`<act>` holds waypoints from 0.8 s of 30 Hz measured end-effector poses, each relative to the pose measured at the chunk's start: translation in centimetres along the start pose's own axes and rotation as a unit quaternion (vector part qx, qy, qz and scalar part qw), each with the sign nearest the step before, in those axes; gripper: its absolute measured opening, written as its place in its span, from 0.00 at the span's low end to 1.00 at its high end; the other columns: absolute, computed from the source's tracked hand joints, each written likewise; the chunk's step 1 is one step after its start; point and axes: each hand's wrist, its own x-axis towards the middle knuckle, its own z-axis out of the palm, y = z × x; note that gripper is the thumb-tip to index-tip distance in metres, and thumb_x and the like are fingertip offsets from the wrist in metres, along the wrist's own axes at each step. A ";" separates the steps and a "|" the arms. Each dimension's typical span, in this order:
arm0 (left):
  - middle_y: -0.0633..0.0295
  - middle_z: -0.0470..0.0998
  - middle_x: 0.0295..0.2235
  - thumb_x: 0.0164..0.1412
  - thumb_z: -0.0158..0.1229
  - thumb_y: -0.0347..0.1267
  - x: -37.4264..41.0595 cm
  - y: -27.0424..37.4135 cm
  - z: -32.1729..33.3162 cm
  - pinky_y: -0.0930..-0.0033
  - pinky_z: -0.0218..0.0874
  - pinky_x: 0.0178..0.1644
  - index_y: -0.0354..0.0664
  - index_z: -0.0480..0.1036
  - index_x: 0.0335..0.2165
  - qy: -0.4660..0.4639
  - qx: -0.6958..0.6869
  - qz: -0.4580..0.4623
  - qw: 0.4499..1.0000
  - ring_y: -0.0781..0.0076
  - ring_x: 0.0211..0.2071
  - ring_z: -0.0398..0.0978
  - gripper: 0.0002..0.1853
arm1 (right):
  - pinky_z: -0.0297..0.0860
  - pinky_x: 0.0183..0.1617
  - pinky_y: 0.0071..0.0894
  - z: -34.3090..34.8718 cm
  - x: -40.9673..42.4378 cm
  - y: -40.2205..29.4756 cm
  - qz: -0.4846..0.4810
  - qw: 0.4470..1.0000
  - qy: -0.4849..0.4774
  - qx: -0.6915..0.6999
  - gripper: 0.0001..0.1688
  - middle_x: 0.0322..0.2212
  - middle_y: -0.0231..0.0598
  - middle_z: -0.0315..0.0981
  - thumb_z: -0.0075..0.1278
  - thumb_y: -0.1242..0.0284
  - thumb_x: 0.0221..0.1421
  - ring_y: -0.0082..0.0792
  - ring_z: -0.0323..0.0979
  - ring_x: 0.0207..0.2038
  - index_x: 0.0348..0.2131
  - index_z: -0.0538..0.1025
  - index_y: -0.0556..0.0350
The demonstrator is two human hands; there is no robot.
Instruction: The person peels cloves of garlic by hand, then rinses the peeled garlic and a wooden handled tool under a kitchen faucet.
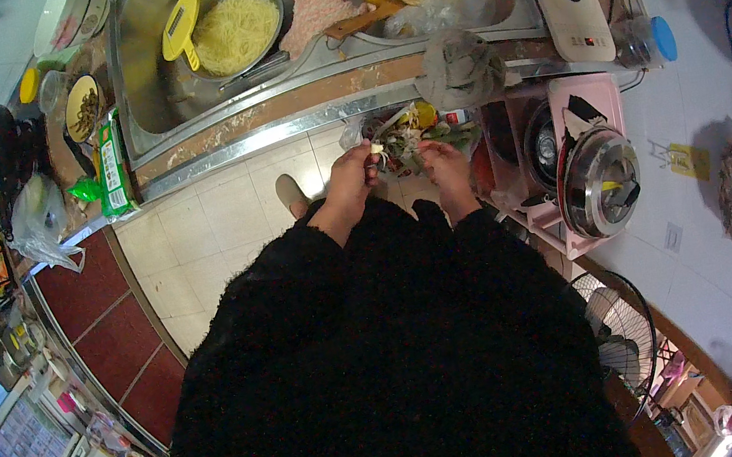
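My left hand [347, 185] pinches a small pale vegetable piece [376, 148], perhaps a garlic clove, between thumb and fingertips. Thin whitish strands hang beneath it. To its right, my right hand [448, 171] has its fingers curled; whether anything is in them cannot be made out. Both hands are above a bag-lined waste container holding vegetable scraps [404, 142], among them green leaves and a yellow wrapper. The container's lower part is hidden by my hands and black fuzzy sleeves.
Ahead, a steel sink [146, 112] holds a bowl of pale shreds [240, 32], a yellow-handled grater [180, 30] and plastic bags [440, 7]. A grey cloth [461, 68] hangs over the counter edge. Right stand a pink rack [588, 88], a lidded pot [601, 181] and a fan [616, 333].
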 end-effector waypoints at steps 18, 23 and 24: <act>0.70 0.67 0.16 0.57 0.55 0.44 1.4 -2.4 2.0 0.74 0.55 0.24 0.39 0.68 0.18 -0.051 0.294 0.221 0.929 0.82 0.19 0.61 0.21 | 0.55 0.23 0.12 0.9 -4.4 -2.9 -0.020 0.979 -0.161 0.121 0.11 0.24 0.24 0.67 0.49 0.67 0.56 0.14 0.61 0.24 0.36 0.73 0.55; 0.56 0.69 0.16 0.59 0.52 0.43 1.4 -3.1 2.6 0.66 0.58 0.25 0.37 0.68 0.21 -0.011 0.361 0.265 0.894 0.69 0.18 0.66 0.19 | 0.56 0.22 0.13 1.1 -4.4 -2.9 -0.008 0.968 -0.182 0.173 0.10 0.23 0.24 0.65 0.49 0.67 0.57 0.14 0.60 0.23 0.35 0.71 0.54; 0.53 0.69 0.16 0.59 0.51 0.43 1.2 -3.1 2.8 0.64 0.59 0.25 0.37 0.68 0.22 0.003 0.376 0.277 0.884 0.66 0.18 0.67 0.19 | 0.56 0.22 0.13 1.2 -4.4 -2.9 -0.002 0.964 -0.187 0.188 0.09 0.23 0.25 0.65 0.48 0.67 0.57 0.15 0.60 0.22 0.34 0.71 0.53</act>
